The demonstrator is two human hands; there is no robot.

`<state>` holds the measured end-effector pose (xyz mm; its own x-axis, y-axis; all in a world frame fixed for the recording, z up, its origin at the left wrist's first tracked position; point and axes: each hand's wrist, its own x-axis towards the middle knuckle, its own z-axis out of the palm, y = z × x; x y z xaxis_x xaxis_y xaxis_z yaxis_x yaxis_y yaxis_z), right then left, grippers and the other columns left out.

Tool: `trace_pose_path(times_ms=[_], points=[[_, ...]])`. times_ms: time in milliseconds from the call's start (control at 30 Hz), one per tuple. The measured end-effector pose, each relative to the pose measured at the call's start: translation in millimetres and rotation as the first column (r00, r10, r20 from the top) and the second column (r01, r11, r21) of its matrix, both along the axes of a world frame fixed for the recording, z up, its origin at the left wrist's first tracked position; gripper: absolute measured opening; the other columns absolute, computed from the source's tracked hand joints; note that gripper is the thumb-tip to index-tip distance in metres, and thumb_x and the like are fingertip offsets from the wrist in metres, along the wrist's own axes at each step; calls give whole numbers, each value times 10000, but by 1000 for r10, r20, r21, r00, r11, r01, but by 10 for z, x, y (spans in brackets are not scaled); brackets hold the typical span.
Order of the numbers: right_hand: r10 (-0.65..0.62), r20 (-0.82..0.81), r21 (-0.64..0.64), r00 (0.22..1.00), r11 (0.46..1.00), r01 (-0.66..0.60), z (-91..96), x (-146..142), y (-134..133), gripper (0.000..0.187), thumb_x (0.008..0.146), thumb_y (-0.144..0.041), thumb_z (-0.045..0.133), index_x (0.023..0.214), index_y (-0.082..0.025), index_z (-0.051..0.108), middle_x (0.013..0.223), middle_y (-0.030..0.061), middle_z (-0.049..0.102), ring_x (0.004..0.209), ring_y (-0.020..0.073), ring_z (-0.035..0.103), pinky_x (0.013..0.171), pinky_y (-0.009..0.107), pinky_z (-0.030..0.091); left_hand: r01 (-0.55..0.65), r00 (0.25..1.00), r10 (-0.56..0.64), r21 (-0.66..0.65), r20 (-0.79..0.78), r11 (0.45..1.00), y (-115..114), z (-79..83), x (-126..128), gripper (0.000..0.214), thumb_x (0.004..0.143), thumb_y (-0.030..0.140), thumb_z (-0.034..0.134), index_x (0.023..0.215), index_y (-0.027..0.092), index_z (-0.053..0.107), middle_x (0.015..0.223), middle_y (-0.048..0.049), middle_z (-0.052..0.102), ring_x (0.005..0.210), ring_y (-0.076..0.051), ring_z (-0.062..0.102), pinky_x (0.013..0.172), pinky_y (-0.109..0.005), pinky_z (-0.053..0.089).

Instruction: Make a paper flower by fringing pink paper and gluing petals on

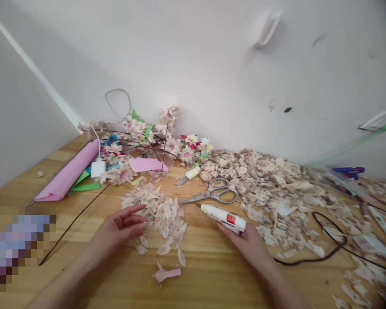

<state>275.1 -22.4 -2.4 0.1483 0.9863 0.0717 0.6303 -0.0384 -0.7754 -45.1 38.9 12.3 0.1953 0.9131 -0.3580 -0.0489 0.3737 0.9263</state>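
Note:
My right hand [244,242] is wrapped round a white tube of glue [223,218] with a red label, lying sideways with its narrow tip pointing left. At the left edge of a small heap of pale, dried petals [162,210], my left hand [125,225] hovers with its fingers loosely bent and apart. No object shows clearly in it. A small pink paper piece with pale petals [166,273] lies on the wooden table [199,281], between my forearms. Just behind the tube are grey scissors [212,194] and a yellow-handled craft knife [189,175].
Handmade flower branches [167,143] lie along the wall beside rolled pink paper [72,171] and a white charger [98,168]. A large petal pile [263,180] covers the right side. Nearby are a black cord [324,253], a blue glue gun [349,171] and a thin dark stick [73,223].

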Motion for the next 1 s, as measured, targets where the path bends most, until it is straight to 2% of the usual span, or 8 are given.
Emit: trace_pose_path(times_ms=[100, 167, 267, 367, 500, 667, 800, 1000], points=[[74, -80, 67, 994, 995, -68, 64, -126, -70, 272, 781, -380, 562, 972, -199, 631, 962, 50, 701, 869, 236, 648, 757, 305, 522, -1, 999, 3, -60, 39, 998, -16, 12, 51, 610, 522, 281, 802, 1087, 202, 585, 742, -15, 711, 704, -188, 656, 594, -275, 521], [107, -78, 103, 991, 990, -99, 67, -190, -104, 251, 785, -365, 564, 973, -208, 622, 957, 48, 694, 865, 229, 645, 758, 298, 520, 3, 999, 2, -99, 46, 995, -35, 37, 85, 627, 532, 265, 799, 1111, 206, 565, 798, -27, 719, 735, -195, 662, 565, -257, 520], [161, -60, 85, 985, 984, -155, 27, -242, -110, 224, 788, -343, 573, 967, -216, 613, 927, 46, 692, 823, 219, 650, 741, 299, 524, 15, 997, -4, -134, 82, 991, -62, 81, 117, 563, 574, 256, 778, 1096, 191, 577, 905, -66, 716, 764, -188, 663, 583, -247, 522], [172, -91, 71, 981, 984, -166, -13, -257, -88, 231, 795, -342, 568, 980, -210, 604, 942, 55, 687, 834, 219, 647, 755, 309, 519, 14, 990, 7, -153, 141, 988, -76, 95, 123, 481, 592, 243, 768, 1042, 181, 610, 928, -79, 714, 783, -183, 664, 643, -253, 525], [176, -108, 69, 978, 983, -170, -2, -274, -78, 226, 787, -355, 576, 944, -197, 610, 908, 62, 689, 810, 223, 646, 742, 313, 519, 8, 987, 11, -115, 163, 993, -67, 40, 124, 470, 541, 211, 797, 982, 194, 633, 854, -49, 722, 787, -190, 666, 669, -261, 526], [188, -76, 50, 979, 982, -185, 36, -304, -84, 210, 791, -360, 572, 928, -208, 612, 874, 50, 686, 776, 213, 638, 714, 305, 523, -21, 995, 22, -10, 93, 1000, -39, -45, 142, 441, 520, 234, 808, 922, 185, 633, 767, -30, 707, 751, -202, 670, 632, -277, 535], [192, -63, 39, 979, 981, -190, 27, -310, -78, 214, 786, -370, 573, 922, -209, 612, 863, 51, 686, 752, 212, 636, 697, 307, 526, -30, 999, 29, 4, 41, 1000, -29, -67, 135, 436, 532, 261, 799, 922, 184, 621, 753, -24, 700, 747, -205, 671, 587, -264, 532], [202, -90, 54, 975, 979, -198, 48, -313, -91, 197, 797, -348, 556, 925, -206, 602, 878, 47, 674, 783, 207, 627, 710, 292, 509, -10, 999, 11, -9, 46, 1000, -38, -40, 141, 478, 547, 272, 787, 981, 183, 608, 776, -37, 698, 810, -231, 664, 556, -260, 528]])
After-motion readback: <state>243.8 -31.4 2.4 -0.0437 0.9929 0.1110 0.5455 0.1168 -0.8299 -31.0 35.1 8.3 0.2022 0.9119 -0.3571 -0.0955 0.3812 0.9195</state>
